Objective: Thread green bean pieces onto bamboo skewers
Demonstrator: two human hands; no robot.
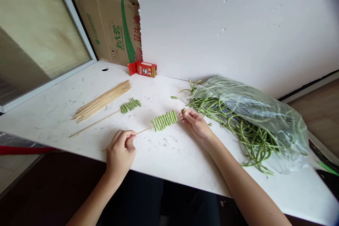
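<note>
My left hand (121,148) is closed round the lower part of a thin wooden skewer (144,130), whose blunt end sticks out past the hand. Several short pieces of green bean (164,120) are threaded side by side near the skewer's far end. At that tip, my right hand (195,123) pinches one more green bean piece (183,112) between thumb and fingers. Whether the tip has pierced this piece, I cannot tell. Beyond the left hand lies another skewer (95,124) with bean pieces (130,105) on it.
A bundle of bare skewers (102,101) lies at the left of the white table (169,159). Long green beans (258,141) spill from a clear plastic bag (288,130) on the right. A red box (147,69) and a cardboard carton (111,28) stand at the back.
</note>
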